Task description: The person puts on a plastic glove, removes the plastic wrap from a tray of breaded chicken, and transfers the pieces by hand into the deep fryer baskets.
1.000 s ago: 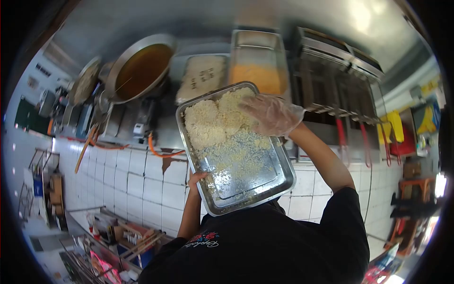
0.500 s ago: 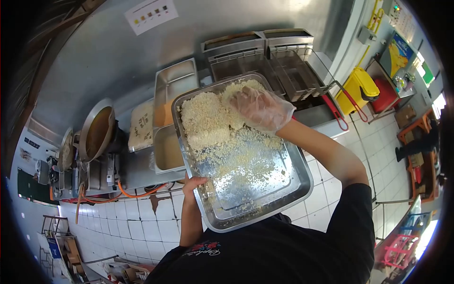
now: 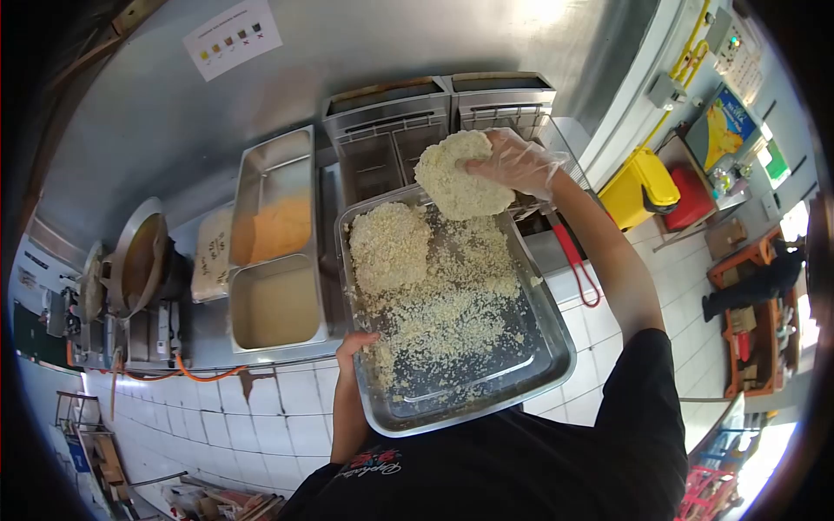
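In the head view, the step looks like lifting 1 crumb-coated patty [image 3: 456, 184], pinched by the gloved right hand [image 3: 519, 165] above the far rim of the metal tray [image 3: 521, 369]. The left hand [image 3: 353, 349] grips the tray's left edge. Moving calls for holding the tray level; the fryer [image 3: 369, 163] stands just beyond the rim.

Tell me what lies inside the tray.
The tray holds at least one crumb-coated piece at its far left, and loose crumbs. Whatever lies under them is hidden; another piece, in the right hand, covers the far right corner.
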Demonstrator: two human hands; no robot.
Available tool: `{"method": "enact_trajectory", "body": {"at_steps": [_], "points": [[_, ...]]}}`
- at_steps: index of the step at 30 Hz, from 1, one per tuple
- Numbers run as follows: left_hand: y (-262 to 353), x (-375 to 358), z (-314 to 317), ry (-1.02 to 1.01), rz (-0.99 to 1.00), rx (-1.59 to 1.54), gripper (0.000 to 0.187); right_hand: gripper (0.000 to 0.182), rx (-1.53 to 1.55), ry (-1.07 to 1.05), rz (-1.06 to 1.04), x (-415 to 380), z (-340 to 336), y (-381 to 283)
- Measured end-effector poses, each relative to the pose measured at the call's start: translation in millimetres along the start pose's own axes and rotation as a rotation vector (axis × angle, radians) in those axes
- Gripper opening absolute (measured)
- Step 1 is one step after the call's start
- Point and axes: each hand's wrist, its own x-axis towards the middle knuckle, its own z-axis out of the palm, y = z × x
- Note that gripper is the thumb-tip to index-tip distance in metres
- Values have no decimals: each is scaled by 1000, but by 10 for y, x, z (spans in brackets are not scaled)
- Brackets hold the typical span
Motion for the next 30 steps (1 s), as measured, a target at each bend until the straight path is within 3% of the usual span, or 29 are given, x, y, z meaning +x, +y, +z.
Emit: {"method": "enact_trajectory", "body": {"at_steps": [1,3,4,7,11,13,14,15,16,17,19,21,23,24,26,27,29,30], "points": [[-57,29,42,4,0,-16,35,52,-12,-12,2,111,85,352],[-102,76,137,161,-187,-129,32,60,952,-168,-576,248,167,785],[93,91,476,244,-285,-77,29,62,357,-122,94,-7,-210,66],[-8,102,490,251,-192,-56,28,60,630,-89,32,-88,-396,13],[-163,-12,364,279,-116,-14,26,55,688,65,93,-44,-594,161],[-368,-91,193,286,-85,25,25,53,703,133,-93,31,-847,269],[-626,-171,-40,399,-24,28,25,53,528,216,-74,342,-750,755],[-758,-187,-145,515,38,29,24,53,544,221,-85,414,-811,879],[-455,-213,243,552,3,291,22,53,471,179,-93,470,-859,984],[-398,-230,438,561,8,303,22,54,396,135,-100,522,-875,1058],[-433,-253,736,641,169,-10,19,54,347,105,-71,668,-742,1316],[-794,-524,337,752,304,104,10,54,291,89,-54,960,-499,1655],[-848,-686,313,916,435,531,5,72,-131,-249,-106,1282,-226,1910],[-899,-768,294,924,444,540,5,72,-124,-247,-119,1361,-112,1942],[-1022,-872,319,986,523,176,7,45,-255,-316,-32,1363,41,1835],[-1009,-830,482,996,529,178,7,45,-253,-319,-43,1615,299,2088],[-861,-771,832,1035,532,-141,8,43,-364,-380,-299,2300,1009,2651],[-868,-820,843,1131,506,-54,17,53,-402,-376,-97,2207,900,2470]]}}
